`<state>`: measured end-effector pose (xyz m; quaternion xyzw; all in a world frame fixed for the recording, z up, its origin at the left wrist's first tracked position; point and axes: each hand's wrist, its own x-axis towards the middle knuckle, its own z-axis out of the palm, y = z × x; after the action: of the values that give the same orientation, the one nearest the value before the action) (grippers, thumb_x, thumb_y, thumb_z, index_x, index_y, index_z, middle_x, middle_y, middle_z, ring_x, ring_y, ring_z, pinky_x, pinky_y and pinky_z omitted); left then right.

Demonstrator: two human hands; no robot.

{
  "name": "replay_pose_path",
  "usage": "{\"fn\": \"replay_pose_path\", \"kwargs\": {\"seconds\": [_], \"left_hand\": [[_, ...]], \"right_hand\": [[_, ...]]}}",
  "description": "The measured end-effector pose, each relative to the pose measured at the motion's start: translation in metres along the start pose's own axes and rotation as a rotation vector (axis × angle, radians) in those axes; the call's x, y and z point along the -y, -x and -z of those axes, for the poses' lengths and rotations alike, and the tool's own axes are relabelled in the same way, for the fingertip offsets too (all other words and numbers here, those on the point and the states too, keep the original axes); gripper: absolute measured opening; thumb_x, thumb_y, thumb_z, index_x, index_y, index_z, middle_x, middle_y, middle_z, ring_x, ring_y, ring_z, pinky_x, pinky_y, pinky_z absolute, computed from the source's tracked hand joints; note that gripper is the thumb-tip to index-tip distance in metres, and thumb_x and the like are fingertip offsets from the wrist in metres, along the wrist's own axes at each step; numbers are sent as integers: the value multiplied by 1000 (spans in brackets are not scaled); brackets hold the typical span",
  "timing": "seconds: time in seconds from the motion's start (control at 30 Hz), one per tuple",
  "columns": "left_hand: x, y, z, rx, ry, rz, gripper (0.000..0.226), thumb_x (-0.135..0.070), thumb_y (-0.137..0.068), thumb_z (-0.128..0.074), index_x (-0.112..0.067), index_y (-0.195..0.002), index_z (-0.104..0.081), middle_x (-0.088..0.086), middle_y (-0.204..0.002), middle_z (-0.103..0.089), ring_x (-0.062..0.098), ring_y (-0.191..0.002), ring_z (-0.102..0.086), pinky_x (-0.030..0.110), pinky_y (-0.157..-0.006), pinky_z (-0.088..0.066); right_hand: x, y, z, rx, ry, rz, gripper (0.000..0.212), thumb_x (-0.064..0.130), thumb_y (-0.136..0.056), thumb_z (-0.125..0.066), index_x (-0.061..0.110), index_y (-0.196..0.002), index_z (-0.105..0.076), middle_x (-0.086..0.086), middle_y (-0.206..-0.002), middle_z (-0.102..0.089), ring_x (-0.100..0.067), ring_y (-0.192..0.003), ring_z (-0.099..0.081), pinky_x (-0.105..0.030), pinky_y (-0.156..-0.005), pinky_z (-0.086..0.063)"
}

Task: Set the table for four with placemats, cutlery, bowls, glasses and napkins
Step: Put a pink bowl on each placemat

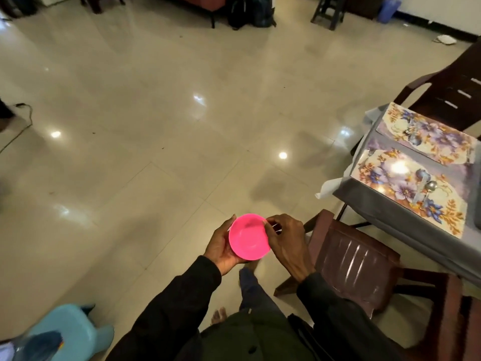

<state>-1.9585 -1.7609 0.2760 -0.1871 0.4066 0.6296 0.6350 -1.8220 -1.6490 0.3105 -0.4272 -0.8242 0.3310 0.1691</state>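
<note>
The left hand cups a pink plastic bowl from below, its fingers curled round the left wall, above the tiled floor near the middle. The right hand pinches the bowl's right rim between thumb and fingertips. Well apart on the right, a grey-clothed table carries a near floral placemat and a far floral placemat

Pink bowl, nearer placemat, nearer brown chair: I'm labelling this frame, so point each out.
pink bowl (248, 237): head view, inner bottom.
nearer placemat (384, 179): head view, bare flowered part.
nearer brown chair (356, 261): head view, glossy ribbed panel.
</note>
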Motion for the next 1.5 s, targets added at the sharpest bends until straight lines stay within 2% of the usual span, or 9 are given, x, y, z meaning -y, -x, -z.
{"fn": "replay_pose_path", "kwargs": {"seconds": [0.23,0.43,0.7,0.9,1.0,1.13,1.27,1.4,1.5], "left_hand": [[-72,-90,-68,4,-125,71,56,-42,-89,-70,-12,-136,-60,23,-126,-62,47,-117,-56,68,-102,-44],[-118,-163,-141,40,-180,137,59,-41,-88,-72,-12,-138,-59,25,-133,-60,48,-123,-54,69,-107,-36],[-157,-237,-230,93,-306,191,63,-43,-87,-70,-15,-142,-56,22,-130,-60,47,-117,-56,68,-108,-35],[-169,-296,-294,95,-378,293,58,-42,-89,-69,-16,-139,-57,22,-130,-60,46,-116,-56,66,-107,-38],[-181,-332,-326,123,-430,339,59,-42,-88,-70,-16,-140,-58,23,-133,-59,47,-117,-56,66,-104,-42],[-198,-381,-378,189,-540,423,52,-42,-89,-69,-19,-135,-60,21,-133,-59,45,-116,-56,63,-93,-50],[-209,-414,-428,232,-654,505,41,-42,-91,-66,-20,-125,-64,20,-129,-61,44,-113,-58,59,-84,-55],[-209,-447,-468,276,-767,590,39,-42,-92,-65,-21,-124,-65,18,-126,-63,42,-110,-60,58,-81,-56],[-199,-461,-493,300,-804,653,32,-41,-94,-63,-21,-119,-66,19,-122,-64,42,-108,-61,58,-80,-57]], "right_hand": [[-25,-109,4,-74,-43,-98,24,33,-95,-70,11,-102,-77,-5,-96,-76,-14,-80,-68,-28,-71,-59],[-48,-204,34,-133,-48,-170,25,36,-93,-71,13,-100,-78,-3,-93,-76,-11,-77,-66,-24,-71,-56],[-78,-290,73,-216,27,-245,24,35,-96,-69,13,-101,-78,-3,-97,-76,-14,-82,-67,-3,-68,-32],[-107,-339,100,-317,39,-324,23,32,-96,-68,12,-100,-78,-6,-96,-75,-19,-83,-67,-18,-69,-40],[-123,-371,108,-368,38,-387,25,34,-96,-68,12,-101,-77,-5,-97,-75,-17,-83,-67,-10,-67,-37],[-138,-412,121,-457,39,-497,26,36,-97,-66,14,-106,-76,-2,-102,-74,-14,-85,-67,-23,-72,-53],[-152,-442,136,-552,50,-611,23,31,-98,-65,13,-107,-76,-4,-102,-74,-18,-88,-67,-15,-69,-40],[-164,-463,148,-641,73,-710,22,30,-99,-61,14,-102,-77,-3,-96,-74,-16,-84,-65,-11,-68,-39],[-174,-468,156,-733,55,-747,24,33,-99,-60,16,-98,-77,-2,-91,-75,-15,-80,-67,-32,-74,-56]]}}
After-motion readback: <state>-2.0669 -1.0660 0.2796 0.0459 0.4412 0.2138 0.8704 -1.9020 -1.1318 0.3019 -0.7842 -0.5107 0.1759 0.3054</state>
